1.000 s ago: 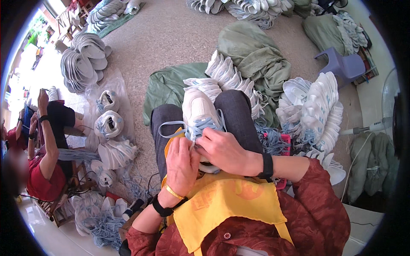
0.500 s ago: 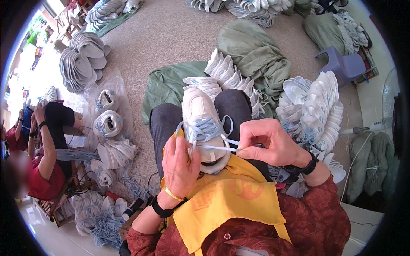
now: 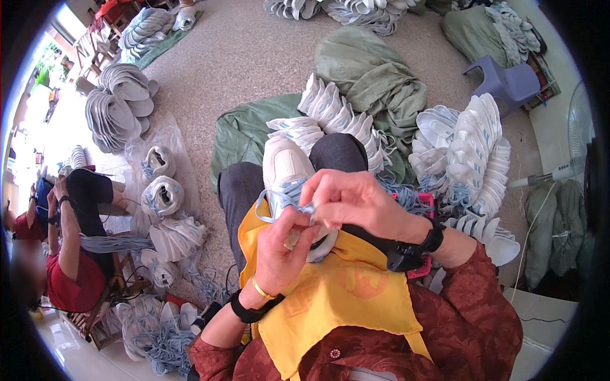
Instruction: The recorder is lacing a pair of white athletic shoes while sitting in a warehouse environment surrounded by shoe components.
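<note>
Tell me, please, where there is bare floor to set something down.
The widest bare floor lies between the stacked pale soles at left and the green sacks. It is crowded at right with piled shoe parts, at near left with shoes on plastic, at centre with the white shoe.

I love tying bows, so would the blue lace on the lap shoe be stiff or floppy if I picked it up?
Probably floppy: the lace curves in a loose loop. It's likely light, since it looks thin. It may catch instead of lifting free, because it's threaded through the shoe.
</note>
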Demonstrator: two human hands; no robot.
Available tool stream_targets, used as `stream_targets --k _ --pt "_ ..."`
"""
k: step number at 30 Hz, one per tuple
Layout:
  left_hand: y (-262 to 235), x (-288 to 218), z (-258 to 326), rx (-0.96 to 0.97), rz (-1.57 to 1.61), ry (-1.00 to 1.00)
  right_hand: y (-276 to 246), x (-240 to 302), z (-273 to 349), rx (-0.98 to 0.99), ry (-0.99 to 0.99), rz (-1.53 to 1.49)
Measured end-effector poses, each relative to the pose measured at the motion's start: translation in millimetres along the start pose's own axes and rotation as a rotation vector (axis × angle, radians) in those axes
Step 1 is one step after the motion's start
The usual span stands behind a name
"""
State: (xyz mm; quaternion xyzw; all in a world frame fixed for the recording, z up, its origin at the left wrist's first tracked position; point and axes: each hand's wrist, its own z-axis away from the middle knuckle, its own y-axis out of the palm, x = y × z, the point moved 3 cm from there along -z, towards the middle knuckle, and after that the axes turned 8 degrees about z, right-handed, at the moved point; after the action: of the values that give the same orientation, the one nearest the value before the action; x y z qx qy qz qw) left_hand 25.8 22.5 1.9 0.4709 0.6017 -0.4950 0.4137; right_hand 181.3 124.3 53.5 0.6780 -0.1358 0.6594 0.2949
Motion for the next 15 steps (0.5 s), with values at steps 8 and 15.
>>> stream_targets --k 8,15 --pt "-41 3 33 -0.073 0.103 -0.018 -62 -32 45 -0.086 0.335 0.254" --pt "-91 6 58 -0.247 0.479 -0.292 -119 -40 99 -0.295 0.451 0.118"
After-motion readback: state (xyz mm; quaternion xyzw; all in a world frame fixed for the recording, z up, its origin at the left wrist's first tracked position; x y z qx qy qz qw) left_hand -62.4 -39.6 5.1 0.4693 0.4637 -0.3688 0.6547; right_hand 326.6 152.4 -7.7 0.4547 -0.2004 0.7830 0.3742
